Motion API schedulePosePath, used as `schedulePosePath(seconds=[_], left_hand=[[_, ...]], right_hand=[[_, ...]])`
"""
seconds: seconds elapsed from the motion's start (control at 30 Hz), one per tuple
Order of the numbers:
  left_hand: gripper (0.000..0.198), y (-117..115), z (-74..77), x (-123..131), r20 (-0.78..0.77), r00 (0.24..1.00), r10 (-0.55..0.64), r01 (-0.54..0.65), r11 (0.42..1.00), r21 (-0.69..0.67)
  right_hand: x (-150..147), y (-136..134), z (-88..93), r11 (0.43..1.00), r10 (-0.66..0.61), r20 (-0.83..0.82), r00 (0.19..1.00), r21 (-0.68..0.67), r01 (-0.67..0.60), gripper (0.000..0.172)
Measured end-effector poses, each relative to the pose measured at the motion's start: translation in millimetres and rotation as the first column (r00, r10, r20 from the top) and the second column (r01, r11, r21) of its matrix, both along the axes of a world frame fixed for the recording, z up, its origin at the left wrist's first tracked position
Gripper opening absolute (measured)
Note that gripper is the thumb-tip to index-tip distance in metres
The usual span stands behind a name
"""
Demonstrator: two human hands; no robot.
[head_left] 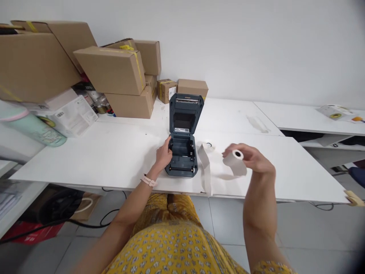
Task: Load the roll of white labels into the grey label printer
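A dark blue-grey label printer (181, 169) stands on the white table with its lid (186, 110) raised and its inside bare of any roll. My left hand (164, 154) grips the printer's left side, fingers over the rim. To the right of the printer, my right hand (253, 156) is closed around a small white paper roll (231, 160), held above the table with a short length of paper curling down from it. Between the printer and the roll lies a loose strip of white paper (205, 167), reaching the table's front edge.
Cardboard boxes (111, 72) are stacked at the back left, and smaller ones (192, 86) stand behind the printer. A mint-green bottle (42, 127) lies tilted at the left. Crumpled clear plastic (258, 123) is at the back right. Black cables (85, 225) hang below the table.
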State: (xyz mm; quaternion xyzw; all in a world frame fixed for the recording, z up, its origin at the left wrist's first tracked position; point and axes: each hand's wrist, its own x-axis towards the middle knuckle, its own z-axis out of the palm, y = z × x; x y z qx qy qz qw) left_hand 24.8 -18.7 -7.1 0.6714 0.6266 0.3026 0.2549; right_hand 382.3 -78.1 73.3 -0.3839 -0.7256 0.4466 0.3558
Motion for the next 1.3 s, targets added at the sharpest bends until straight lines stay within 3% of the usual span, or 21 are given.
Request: schedulePosePath(seconds=[0.07, 0.17, 0.33, 0.5, 0.6, 0.67, 0.77, 0.87, 0.93, 1.07, 1.17, 1.3], left_hand=[[0.074, -1, 1.0, 2, -0.043, 0.999, 0.014, -0.014, 1.0, -0.01], [0.074, -2, 2.6, 3, -0.066, 0.998, 0.02, -0.021, 1.0, -0.017], [0.07, 0, 0.5, 3, -0.083, 0.996, 0.043, -0.043, 0.999, 0.007], [0.068, 3, -8.0, 1, 0.016, 0.999, 0.051, -0.051, 0.998, 0.048], [0.07, 3, -11.1, 1, 0.097, 0.994, 0.055, -0.06, 0.997, 0.055], [0.073, 3, -11.1, 1, 0.104, 0.993, 0.063, -0.068, 0.997, 0.044], [0.075, 2, -9.7, 1, 0.083, 0.994, 0.075, -0.078, 0.996, 0.036], [0.076, 2, -8.4, 1, 0.107, 0.992, 0.072, -0.077, 0.996, 0.042], [0.074, 1, -7.4, 1, 0.122, 0.991, 0.063, -0.068, 0.997, 0.039], [0.072, -2, -5.4, 1, 0.147, 0.987, 0.06, -0.066, 0.997, 0.033], [0.07, -2, -7.5, -1, 0.209, 0.977, 0.051, -0.059, 0.998, 0.036], [0.065, 0, -17.3, -6, 0.371, 0.929, 0.018, -0.025, 1.0, 0.012]], right_hand=[[28, -22, -22.1, 0.986, -0.154, -0.009, 0.988, -0.067, 0.153, 0.038], [49, -27, -56.8, 0.939, -0.294, 0.067, 0.954, -0.167, 0.301, 0.035], [49, 5, -100.3, 0.9, -0.385, 0.102, 0.917, -0.178, 0.398, 0.038], [36, 26, -126.3, 0.875, -0.437, 0.085, 0.895, -0.19, 0.445, 0.04], [37, 21, -126.0, 0.865, -0.452, 0.077, 0.889, -0.206, 0.457, 0.053], [39, 11, -114.9, 0.839, -0.51, 0.044, 0.859, -0.194, 0.508, 0.061], [27, -11, -87.5, 0.755, -0.655, -0.106, 0.748, -0.096, 0.648, 0.057], [-14, -29, -69.7, 0.664, -0.71, -0.278, 0.647, 0.039, 0.746, 0.047], [-50, -31, -74.0, 0.651, -0.713, -0.291, 0.637, 0.06, 0.756, 0.049], [-96, -12, -109.4, 0.67, -0.742, -0.11, 0.661, -0.085, 0.738, 0.074], [-98, 14, -128.9, 0.667, -0.735, 0.065, 0.675, -0.114, 0.737, 0.089], [-89, 47, -132.0, 0.745, -0.654, 0.166, 0.738, -0.027, 0.666, 0.089]])
